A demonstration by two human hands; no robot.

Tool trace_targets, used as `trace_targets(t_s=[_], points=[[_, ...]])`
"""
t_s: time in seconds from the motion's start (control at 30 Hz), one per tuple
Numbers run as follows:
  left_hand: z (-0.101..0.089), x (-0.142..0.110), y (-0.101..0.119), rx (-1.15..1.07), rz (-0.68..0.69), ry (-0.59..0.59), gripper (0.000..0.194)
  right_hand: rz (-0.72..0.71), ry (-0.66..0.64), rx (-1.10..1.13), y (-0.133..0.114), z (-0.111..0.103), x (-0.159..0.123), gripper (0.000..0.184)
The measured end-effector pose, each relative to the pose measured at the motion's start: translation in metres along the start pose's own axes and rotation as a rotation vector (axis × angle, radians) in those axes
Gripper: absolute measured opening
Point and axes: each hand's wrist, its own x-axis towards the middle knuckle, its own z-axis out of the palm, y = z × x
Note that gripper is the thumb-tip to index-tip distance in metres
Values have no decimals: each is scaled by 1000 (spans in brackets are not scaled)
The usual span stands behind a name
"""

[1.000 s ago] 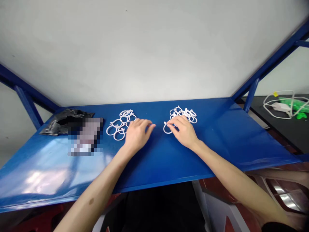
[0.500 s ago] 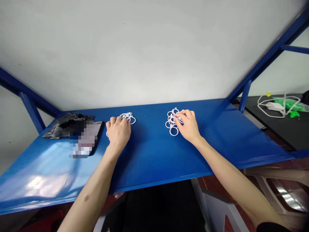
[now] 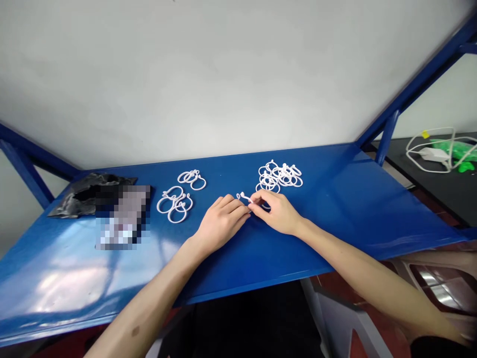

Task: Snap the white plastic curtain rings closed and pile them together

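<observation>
Over the middle of the blue table, my hands meet at one white plastic curtain ring, opened at its gap with a small eyelet showing. My right hand pinches it between thumb and fingertips. The fingers of my left hand are closed on its other side, partly hiding the ring. Just beyond my right hand lies a jumbled pile of white curtain rings. To the left of my left hand, several more rings lie in a loose group, with a smaller cluster behind them.
A black plastic bag and a blurred-out phone lie on the left of the table. Blue metal frame bars slope down at both sides, and a pale wall stands behind. A white cable rests on a dark surface at right.
My left hand has moved right, away from the left rings, uncovering them. My right hand has drawn a ring from the pile toward the middle, where both hands now hold it.
</observation>
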Motion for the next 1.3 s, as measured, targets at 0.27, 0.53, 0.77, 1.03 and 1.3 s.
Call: trace_targets(t_s=[0.27, 0.53, 0.77, 1.03, 1.3], points=[[-3, -1, 6, -153, -149, 280, 13, -28, 105, -30, 7, -1, 2, 7], [-5, -2, 5, -270, -304, 81, 27, -11, 106, -10, 12, 0, 1, 10], [-4, 3, 9, -425, -447, 81, 24, -43, 91, -82, 10, -1, 0, 16], [-8, 6, 10, -515, -583, -19, 30, -65, 48, -90, 9, 0, -2, 16], [-7, 8, 9, -665, -663, -75, 33, -44, 81, -169, 6, 2, -3, 18]])
